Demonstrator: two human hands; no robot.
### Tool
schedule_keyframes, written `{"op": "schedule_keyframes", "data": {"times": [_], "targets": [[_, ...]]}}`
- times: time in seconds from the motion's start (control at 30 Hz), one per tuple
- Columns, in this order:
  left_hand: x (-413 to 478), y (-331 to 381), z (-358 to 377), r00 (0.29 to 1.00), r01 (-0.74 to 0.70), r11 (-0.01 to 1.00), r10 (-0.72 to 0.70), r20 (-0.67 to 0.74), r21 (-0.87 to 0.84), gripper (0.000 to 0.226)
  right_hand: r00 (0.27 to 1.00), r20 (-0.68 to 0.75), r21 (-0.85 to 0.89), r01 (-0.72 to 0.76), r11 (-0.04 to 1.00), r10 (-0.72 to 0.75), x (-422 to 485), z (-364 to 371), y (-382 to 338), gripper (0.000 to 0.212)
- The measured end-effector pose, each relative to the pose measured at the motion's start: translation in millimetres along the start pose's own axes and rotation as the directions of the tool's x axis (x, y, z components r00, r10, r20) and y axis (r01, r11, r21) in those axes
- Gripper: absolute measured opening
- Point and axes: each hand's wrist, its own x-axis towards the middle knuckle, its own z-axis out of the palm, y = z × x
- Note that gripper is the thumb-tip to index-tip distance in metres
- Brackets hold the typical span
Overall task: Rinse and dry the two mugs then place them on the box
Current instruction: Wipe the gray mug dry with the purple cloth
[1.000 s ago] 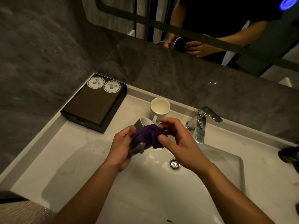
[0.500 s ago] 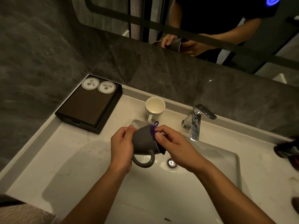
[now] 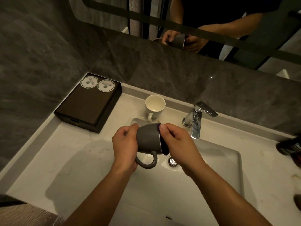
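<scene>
A grey mug [image 3: 149, 139] lies on its side above the sink basin, handle pointing down and mouth facing right. My left hand [image 3: 124, 146] grips its base end. My right hand [image 3: 176, 144] presses a purple cloth [image 3: 163, 146] against the mug's mouth; only a thin edge of the cloth shows. A white mug [image 3: 154, 106] stands upright on the counter behind the basin, handle toward me. The dark brown box [image 3: 86, 105] sits at the back left of the counter with two round white coasters [image 3: 97, 84] at its far end.
A chrome faucet [image 3: 196, 120] stands behind the white basin [image 3: 228, 160], and the drain [image 3: 172, 161] lies below my right hand. A dark bottle [image 3: 290, 146] lies at the counter's right edge. Above the grey stone backsplash hangs a mirror [image 3: 187, 22].
The mug has turned from mouth-up to lying on its side with the handle down. The purple cloth, bunched over the mug before, is now pushed into the mouth and mostly hidden.
</scene>
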Motion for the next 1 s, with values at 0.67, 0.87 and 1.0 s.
{"op": "schedule_keyframes", "data": {"times": [0.67, 0.87, 1.0], "targets": [[6, 8, -13, 0.824, 0.546, 0.812, -0.474, 0.310, -0.207, 0.016, 0.910, 0.291, 0.058, 0.292, 0.955, -0.296, -10, -50, 23, 0.030], [-1, 8, -11, 0.752, 0.631, 0.756, -0.540, 0.379, -0.174, 0.023, 0.873, 0.385, 0.038, 0.308, 0.950, -0.299, -2, -53, 13, 0.043], [-9, 8, -10, 0.700, 0.692, 0.699, -0.586, 0.408, -0.182, 0.042, 0.870, 0.378, -0.079, 0.372, 0.925, -0.317, -2, -51, 7, 0.049]]}}
